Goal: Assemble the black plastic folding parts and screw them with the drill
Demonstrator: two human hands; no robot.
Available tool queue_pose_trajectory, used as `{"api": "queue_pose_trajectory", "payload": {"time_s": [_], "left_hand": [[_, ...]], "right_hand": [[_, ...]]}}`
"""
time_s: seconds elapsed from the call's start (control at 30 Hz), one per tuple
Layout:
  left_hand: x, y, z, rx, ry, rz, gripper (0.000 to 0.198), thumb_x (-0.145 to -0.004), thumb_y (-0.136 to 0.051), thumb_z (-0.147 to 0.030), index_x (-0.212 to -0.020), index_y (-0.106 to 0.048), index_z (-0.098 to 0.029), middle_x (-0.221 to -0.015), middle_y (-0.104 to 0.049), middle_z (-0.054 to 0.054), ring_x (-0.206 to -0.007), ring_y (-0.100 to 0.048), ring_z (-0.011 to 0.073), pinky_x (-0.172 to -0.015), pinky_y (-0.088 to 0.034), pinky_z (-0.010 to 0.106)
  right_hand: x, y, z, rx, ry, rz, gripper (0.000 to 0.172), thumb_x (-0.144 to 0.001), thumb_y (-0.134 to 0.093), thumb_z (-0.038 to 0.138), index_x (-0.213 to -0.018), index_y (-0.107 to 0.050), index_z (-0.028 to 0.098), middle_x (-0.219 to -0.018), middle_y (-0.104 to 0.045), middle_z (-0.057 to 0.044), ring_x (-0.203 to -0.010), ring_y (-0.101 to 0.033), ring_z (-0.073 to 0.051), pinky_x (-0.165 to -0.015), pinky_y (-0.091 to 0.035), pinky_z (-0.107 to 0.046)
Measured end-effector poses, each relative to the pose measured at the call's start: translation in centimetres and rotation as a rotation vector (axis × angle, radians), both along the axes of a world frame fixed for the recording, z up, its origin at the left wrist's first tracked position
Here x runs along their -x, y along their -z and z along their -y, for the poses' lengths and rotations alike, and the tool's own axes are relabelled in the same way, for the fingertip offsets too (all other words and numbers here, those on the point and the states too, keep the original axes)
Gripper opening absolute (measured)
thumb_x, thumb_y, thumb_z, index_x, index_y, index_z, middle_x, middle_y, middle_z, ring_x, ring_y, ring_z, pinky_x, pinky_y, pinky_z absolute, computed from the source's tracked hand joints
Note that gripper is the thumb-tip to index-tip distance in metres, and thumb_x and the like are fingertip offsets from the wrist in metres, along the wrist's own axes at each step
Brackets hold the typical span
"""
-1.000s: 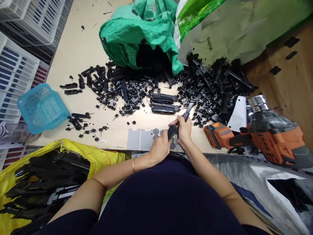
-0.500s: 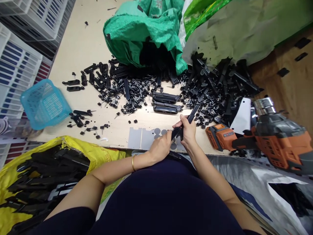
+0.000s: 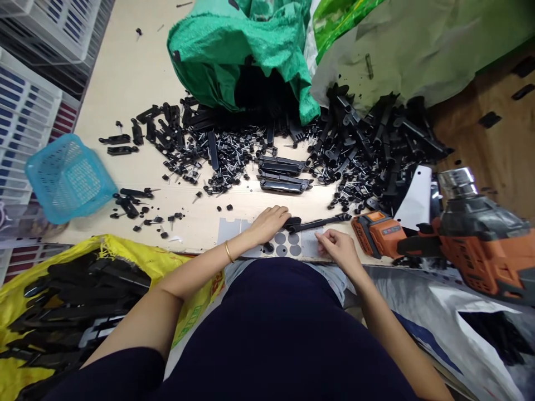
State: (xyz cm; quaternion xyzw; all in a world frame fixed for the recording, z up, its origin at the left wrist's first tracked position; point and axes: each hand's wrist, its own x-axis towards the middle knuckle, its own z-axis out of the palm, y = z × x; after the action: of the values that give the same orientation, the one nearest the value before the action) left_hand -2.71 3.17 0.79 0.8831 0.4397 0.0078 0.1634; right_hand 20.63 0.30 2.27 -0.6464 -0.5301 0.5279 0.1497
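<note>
A long black plastic arm with a thicker, rounded left end lies on the bench in front of me. My left hand rests beside that thicker end, fingers stretched out and holding nothing visible. To the right, my right hand hovers just below the arm, apart from it, with its fingers loosely bent and nothing seen in them. Grey sheets with round discs lie along the bench edge between my hands. Farther back, several similar folded black arms are laid side by side.
Small black knobs with metal pins are heaped behind. A green sack spills black parts. An orange cordless power tool lies at right, a blue basket at left. A yellow sack of black parts stands front left.
Both hands have let go of the black arm, which now lies flat on the bench. My left hand has moved slightly left and up; my right hand has moved right and down.
</note>
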Motion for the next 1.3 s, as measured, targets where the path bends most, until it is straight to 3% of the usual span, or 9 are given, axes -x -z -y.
{"api": "queue_pose_trajectory", "payload": {"time_s": [0.1,0.17,0.33,0.5,0.8,0.97,1.07,1.2,1.3], "left_hand": [[-0.1,0.0,0.5,0.010,0.012,0.080,0.044,-0.082,-0.049,-0.006,-0.125,-0.045,-0.011,-0.123,-0.055,0.011,-0.111,-0.050,0.0240,-0.093,-0.042,0.036],[-0.2,0.1,0.6,0.023,0.003,0.135,0.044,-0.083,-0.055,-0.015,-0.125,-0.045,-0.011,-0.120,-0.057,0.011,-0.110,-0.051,0.0242,-0.094,-0.042,0.036],[-0.6,0.8,0.5,0.025,-0.043,0.138,0.034,-0.086,-0.056,-0.022,-0.118,-0.050,-0.014,-0.108,-0.062,0.008,-0.102,-0.055,0.0216,-0.085,-0.047,0.033],[-0.7,0.9,0.5,0.012,-0.042,0.124,0.031,-0.088,-0.053,-0.020,-0.118,-0.050,-0.015,-0.106,-0.061,0.009,-0.102,-0.056,0.0204,-0.084,-0.047,0.033],[0.5,0.4,-1.3,0.114,0.127,0.235,0.031,-0.089,-0.052,-0.027,-0.118,-0.053,-0.017,-0.107,-0.063,0.009,-0.103,-0.057,0.0196,-0.088,-0.045,0.032],[-0.9,0.3,-2.2,0.101,0.191,0.212,0.033,-0.088,-0.054,-0.026,-0.120,-0.053,-0.016,-0.111,-0.062,0.010,-0.107,-0.056,0.0207,-0.091,-0.043,0.034],[-0.4,-0.5,-2.5,0.077,0.193,0.279,0.036,-0.085,-0.057,-0.023,-0.120,-0.053,-0.016,-0.119,-0.060,0.010,-0.113,-0.052,0.0209,-0.096,-0.041,0.035],[3.8,-1.2,-4.1,-0.025,-0.178,0.300,0.029,-0.086,-0.041,-0.006,-0.103,-0.061,-0.016,-0.103,-0.064,0.008,-0.101,-0.056,0.0192,-0.088,-0.046,0.036],[7.5,-0.4,-5.9,-0.186,-0.492,0.159,0.039,-0.083,-0.038,-0.001,-0.113,-0.058,-0.015,-0.111,-0.060,0.013,-0.104,-0.053,0.0244,-0.087,-0.044,0.041]], "right_hand": [[0.2,0.2,-0.4,-0.535,-0.255,0.215,0.031,-0.080,-0.060,0.047,-0.091,-0.060,0.017,-0.091,-0.066,-0.012,-0.090,-0.060,-0.028,-0.081,-0.048,-0.043],[1.1,1.2,-1.2,-0.698,-0.447,0.274,0.037,-0.082,-0.060,0.040,-0.109,-0.057,0.015,-0.109,-0.062,-0.016,-0.104,-0.055,-0.030,-0.090,-0.043,-0.044],[2.0,4.4,-2.9,-0.775,-0.628,0.294,0.032,-0.088,-0.052,0.030,-0.116,-0.054,0.014,-0.102,-0.064,-0.013,-0.097,-0.056,-0.026,-0.088,-0.039,-0.042],[1.2,5.2,-3.4,-0.753,-0.638,0.241,0.030,-0.090,-0.049,0.032,-0.117,-0.056,0.019,-0.100,-0.065,-0.011,-0.095,-0.057,-0.025,-0.087,-0.039,-0.040],[1.6,3.1,-1.0,-0.762,-0.467,0.264,0.028,-0.089,-0.051,0.032,-0.112,-0.057,0.017,-0.096,-0.064,-0.011,-0.089,-0.057,-0.024,-0.080,-0.045,-0.038],[0.0,3.6,-6.5,-0.788,-0.171,0.547,0.030,-0.086,-0.049,0.026,-0.112,-0.058,0.012,-0.100,-0.059,-0.017,-0.094,-0.054,-0.029,-0.082,-0.045,-0.044],[0.3,4.0,-11.0,-0.700,-0.197,0.642,0.025,-0.081,-0.050,0.020,-0.102,-0.061,0.011,-0.097,-0.058,-0.019,-0.096,-0.053,-0.032,-0.081,-0.045,-0.047],[1.1,3.2,-13.9,-0.711,-0.057,0.481,0.015,-0.076,-0.054,0.019,-0.088,-0.062,0.015,-0.093,-0.060,-0.014,-0.087,-0.056,-0.027,-0.082,-0.046,-0.046],[1.5,1.6,-12.1,-0.658,0.173,0.140,0.016,-0.075,-0.058,0.023,-0.089,-0.059,0.017,-0.080,-0.061,-0.005,-0.069,-0.059,-0.019,-0.073,-0.051,-0.040]]}}
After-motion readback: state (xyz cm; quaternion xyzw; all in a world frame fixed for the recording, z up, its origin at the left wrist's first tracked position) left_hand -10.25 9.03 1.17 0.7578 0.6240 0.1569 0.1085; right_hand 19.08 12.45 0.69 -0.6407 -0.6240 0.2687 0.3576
